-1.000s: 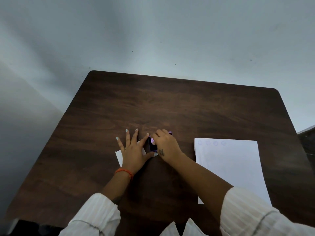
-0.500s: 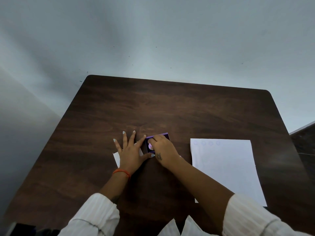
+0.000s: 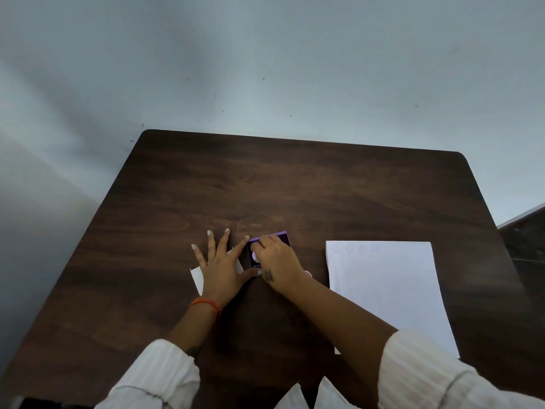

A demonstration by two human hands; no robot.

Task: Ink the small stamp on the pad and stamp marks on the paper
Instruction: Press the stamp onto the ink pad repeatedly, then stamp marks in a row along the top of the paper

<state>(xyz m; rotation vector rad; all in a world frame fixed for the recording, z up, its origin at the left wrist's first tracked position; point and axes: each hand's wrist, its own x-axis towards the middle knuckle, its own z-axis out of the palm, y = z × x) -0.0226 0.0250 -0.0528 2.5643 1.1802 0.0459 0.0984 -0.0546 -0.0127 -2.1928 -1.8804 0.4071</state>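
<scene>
A small purple ink pad (image 3: 282,238) lies open on the dark wooden table (image 3: 295,187), mid-front. My right hand (image 3: 277,261) is curled over it, fingers closed on a small pale pink stamp (image 3: 254,256) that rests on the dark pad surface. My left hand (image 3: 221,267) lies flat with fingers spread, just left of the pad, pressing on a small white paper scrap (image 3: 197,279); its thumb touches the pad's near corner. A white sheet of paper (image 3: 386,290) lies to the right, with a row of several faint round marks along its top edge.
A pale wall stands behind the table's far edge. A small pink object (image 3: 307,273) peeks out beside my right wrist. A dark surface (image 3: 528,240) shows at the right, beyond the table's edge.
My hands have stayed on the pad. The view has shifted slightly, so the table and paper sit a little differently in the frame.
</scene>
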